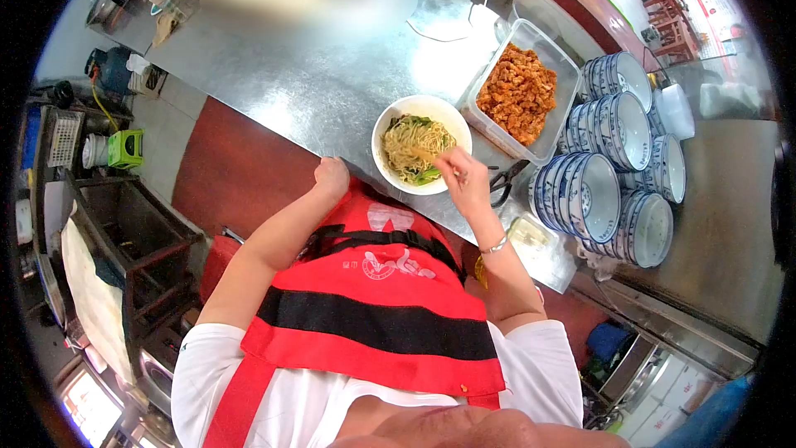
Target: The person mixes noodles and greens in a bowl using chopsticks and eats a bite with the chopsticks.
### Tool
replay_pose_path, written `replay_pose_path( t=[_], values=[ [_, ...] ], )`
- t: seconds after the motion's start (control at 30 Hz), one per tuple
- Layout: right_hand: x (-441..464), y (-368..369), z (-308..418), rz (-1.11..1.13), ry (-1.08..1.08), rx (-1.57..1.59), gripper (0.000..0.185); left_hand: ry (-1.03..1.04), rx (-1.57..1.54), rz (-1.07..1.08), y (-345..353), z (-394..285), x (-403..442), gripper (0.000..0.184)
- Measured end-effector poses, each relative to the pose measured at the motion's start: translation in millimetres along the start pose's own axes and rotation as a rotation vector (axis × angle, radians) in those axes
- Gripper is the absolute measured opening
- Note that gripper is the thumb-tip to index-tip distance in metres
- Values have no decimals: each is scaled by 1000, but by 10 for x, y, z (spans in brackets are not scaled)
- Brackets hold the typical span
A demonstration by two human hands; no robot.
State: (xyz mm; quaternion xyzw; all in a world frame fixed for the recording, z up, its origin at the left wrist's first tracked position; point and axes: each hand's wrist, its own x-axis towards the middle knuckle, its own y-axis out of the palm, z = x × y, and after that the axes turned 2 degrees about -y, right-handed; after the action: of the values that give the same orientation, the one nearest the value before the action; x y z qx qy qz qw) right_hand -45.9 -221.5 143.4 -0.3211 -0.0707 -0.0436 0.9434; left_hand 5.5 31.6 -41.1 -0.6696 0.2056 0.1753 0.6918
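Observation:
A white bowl (386,172) of noodles (413,148) with green leaves stands near the front edge of the steel counter. Over its right rim, my right hand (464,181) is closed in a pinch on what look like light wooden chopsticks (424,154), their tips among the noodles. My left hand (332,175) is a loose fist at the counter's front edge, left of the bowl and apart from it; nothing shows in it. Beside my right hand lie black-handled scissors (502,182), partly hidden.
A clear plastic tub (539,151) of reddish-brown food pieces (521,91) sits right of the bowl. Stacks of blue-and-white bowls (590,199) stand farther right. A small pale container (532,234) is near my right forearm. White cables (439,36) lie along the back of the steel counter (274,87).

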Motion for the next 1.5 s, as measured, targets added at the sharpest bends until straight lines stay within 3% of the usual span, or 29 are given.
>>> replay_pose_path(
  t=[0.1, 0.17, 0.23, 0.3, 0.33, 0.4, 0.43, 0.5, 0.53, 0.6, 0.7, 0.77, 0.83, 0.9, 1.03, 1.27, 1.37, 1.43, 1.5],
  values=[
    [-37, -127, 59, 175, -169, -38, 9, -17, -33, -8, 16, 2, 21, 25],
    [-31, -218, 87, 129, -224, -215, 9, -21, -50, 15, 43, 21, 28, 25],
    [25, -303, 163, 93, -209, -211, 9, -24, -67, 35, 40, 45, 65, 25],
    [107, -324, 121, -76, -64, -72, 10, 24, -84, 71, 46, 77, 82, 25],
    [200, -307, 127, -171, -97, -73, 10, 25, -84, 70, 30, 107, 92, 25],
    [400, -215, -167, -218, -40, -65, 13, 384, -45, 288, -26, 150, 117, 27],
    [477, -151, -349, -262, 23, -56, 17, 388, -40, 291, -89, 113, 74, 27],
    [662, -24, -637, -230, 130, 91, 22, 436, -904, 655, -321, -47, -100, 28],
    [765, 25, -747, -198, 229, 234, 27, 437, -902, 655, -432, -126, -186, 28],
    [969, 77, -821, -130, 276, 355, 30, 440, -1328, 782, -554, -270, -334, 35],
    [1050, 62, -775, -14, 350, 510, 34, 312, -1423, 797, -405, -380, -216, 31],
    [1078, 39, -748, 178, 222, 445, 34, 319, -1483, 811, -328, -375, -201, 27],
    [1009, -89, -495, 224, 206, 403, 34, 287, -1572, 802, -312, -391, -211, 27],
    [877, -247, -356, 347, 8, 209, 33, 271, -1591, 800, -372, -407, -268, 27],
    [565, -569, 28, 402, 55, 106, 24, 250, -1625, 831, -380, -411, -283, 26],
    [402, -719, 233, 280, -227, -199, 11, 255, -1627, 832, -343, -381, -267, 29],
    [411, -507, 328, 132, -293, -103, 11, 261, -1648, 845, -357, -368, -293, 28],
    [413, -211, 374, 148, -216, 9, 11, 277, -1628, 841, -362, -367, -291, 28],
    [464, 97, 255, 122, -341, 93, 5, 286, -1622, 840, -371, -366, -290, 28]
  ],
)
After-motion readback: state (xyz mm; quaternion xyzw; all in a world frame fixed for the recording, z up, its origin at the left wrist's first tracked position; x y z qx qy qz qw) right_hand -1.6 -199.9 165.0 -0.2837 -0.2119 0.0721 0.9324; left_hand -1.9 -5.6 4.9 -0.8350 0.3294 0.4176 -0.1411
